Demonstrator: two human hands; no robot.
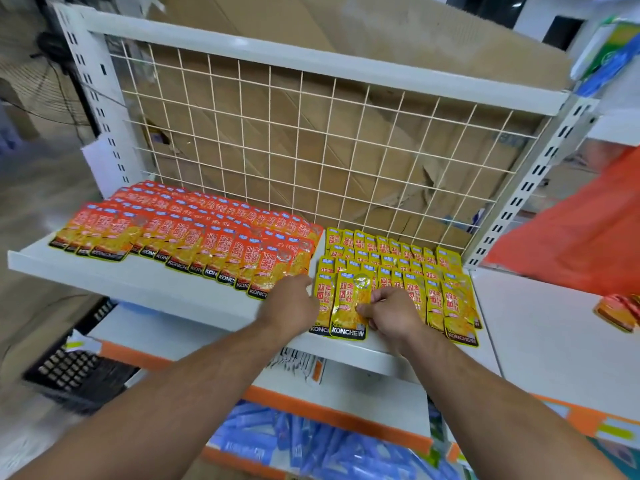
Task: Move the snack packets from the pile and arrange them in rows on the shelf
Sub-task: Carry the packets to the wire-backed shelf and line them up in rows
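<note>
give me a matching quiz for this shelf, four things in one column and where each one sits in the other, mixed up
Column one
1. red foil snack packets
2. yellow foil snack packets
3. blue plastic packets
4. black plastic crate

Column two
a. on the orange-edged lower shelf
b. right part of the white metal shelf
c. down at the lower left, below that shelf
d. left part of the white metal shelf

Pairs: 1-d, 2-b, 3-a, 4-c
</note>
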